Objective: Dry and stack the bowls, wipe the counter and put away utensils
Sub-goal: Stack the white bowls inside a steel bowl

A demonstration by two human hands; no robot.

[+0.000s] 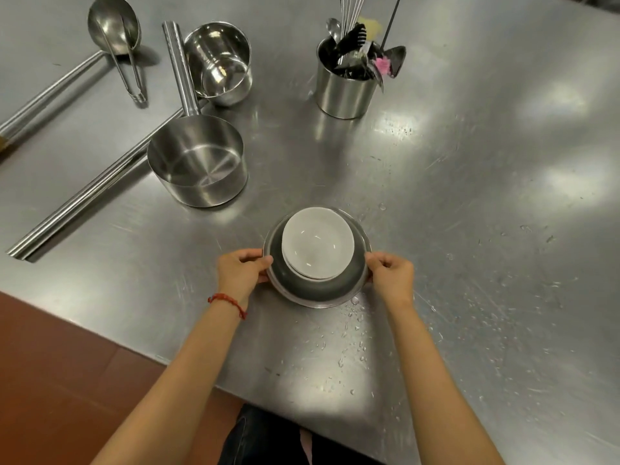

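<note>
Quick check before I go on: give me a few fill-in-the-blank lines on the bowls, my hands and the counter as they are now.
1. The white bowl sits inside the ____ bowl.
2. The left hand and right hand grip that bowl's ____ on opposite sides.
3. Droplets of ____ lie on the counter near the bowls.
4. The whisk stands in the utensil holder, ____ the bowls.

Missing words: metal; rim; water; beyond
</note>
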